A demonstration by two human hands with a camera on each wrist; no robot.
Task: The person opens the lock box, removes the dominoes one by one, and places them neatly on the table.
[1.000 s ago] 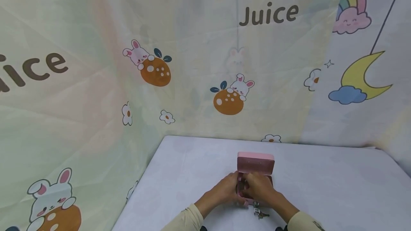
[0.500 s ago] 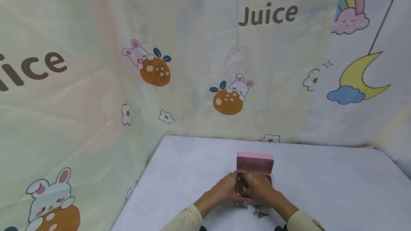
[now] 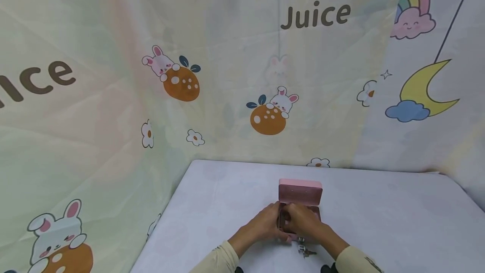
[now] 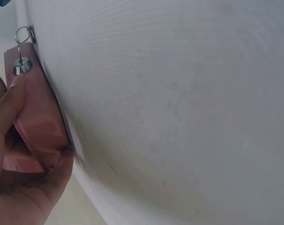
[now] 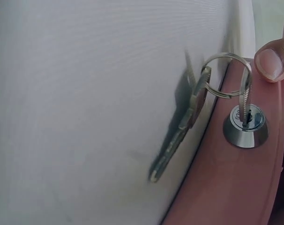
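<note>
A small pink lockbox [image 3: 300,183] stands on the table with its lid raised. At its left side my left hand [image 3: 267,222] grips the box, thumb at the front near the lock [image 5: 246,125], a finger at the lower corner in the left wrist view. My right hand [image 3: 303,220] reaches down inside, fingers bent and their tips hidden; I cannot tell whether it pinches anything. One key [image 5: 244,96] sits in the lock, and a second key [image 5: 179,129] hangs from the same key ring [image 5: 219,56], over the tabletop.
A white-covered table [image 3: 379,214] carries the box near its front middle. Behind it and along the left hang printed curtains [image 3: 227,54] with rabbits, oranges and a moon.
Inside the box my right hand shifts very slightly. The left hand keeps its grip, and the lid stays raised; the head view drifts a little.
</note>
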